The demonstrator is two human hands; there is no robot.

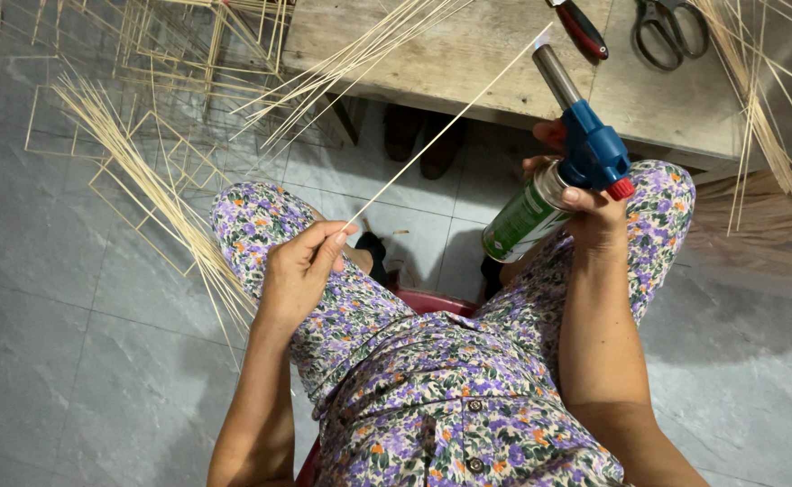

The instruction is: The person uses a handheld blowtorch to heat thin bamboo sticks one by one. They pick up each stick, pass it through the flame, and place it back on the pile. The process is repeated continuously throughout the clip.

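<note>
With finished stick frames (157, 171) on the floor, the left hand (299, 271) pinches a bamboo stick (441, 131) whose tip meets the gas torch (566, 153) nozzle, right hand's (594, 216) grip closed around the torch, heating apparently underway.

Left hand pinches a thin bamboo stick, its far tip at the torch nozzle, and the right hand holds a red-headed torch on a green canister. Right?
Not quite. The head view shows the right hand holding a blue-headed torch, not red; only its knob is red. The rest stands: left hand, bamboo stick, green canister.

The torch (592, 149) had a blue head on a green can (524, 216); her clothes (432, 379) were purple-flowered, the sticks (157, 194) pale straw, floor tiles (71, 361) grey.
</note>
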